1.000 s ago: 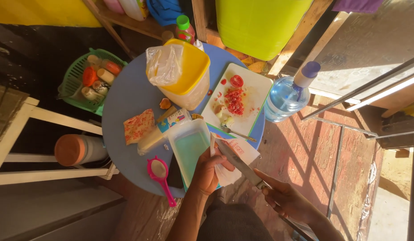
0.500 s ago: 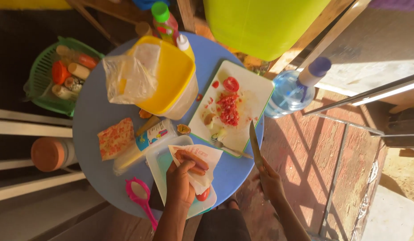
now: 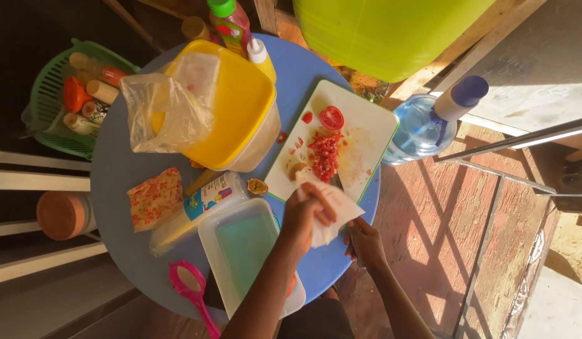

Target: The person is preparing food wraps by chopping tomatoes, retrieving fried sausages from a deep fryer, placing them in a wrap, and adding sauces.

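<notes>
My left hand [image 3: 308,213] grips a white paper napkin [image 3: 331,210] at the near edge of a white cutting board [image 3: 366,135]. The napkin is wrapped over a knife whose blade is mostly hidden beneath it. My right hand [image 3: 364,242] holds the knife handle just below the napkin, at the table's near right edge. Chopped tomato [image 3: 324,157] and a tomato half [image 3: 331,117] lie on the board. All of this sits on a round blue table [image 3: 115,169].
A yellow lidded tub [image 3: 240,107] carries a clear plastic bag [image 3: 159,113]. A clear container with a green lid [image 3: 247,248], a pink strainer [image 3: 189,285], a patterned cloth [image 3: 154,198], sauce bottles [image 3: 231,22], a green basket [image 3: 49,94] and a water jug [image 3: 422,129] surround them.
My left hand lifted the napkin off the clear container and brought it right to the knife. The knife came off the board toward the table edge.
</notes>
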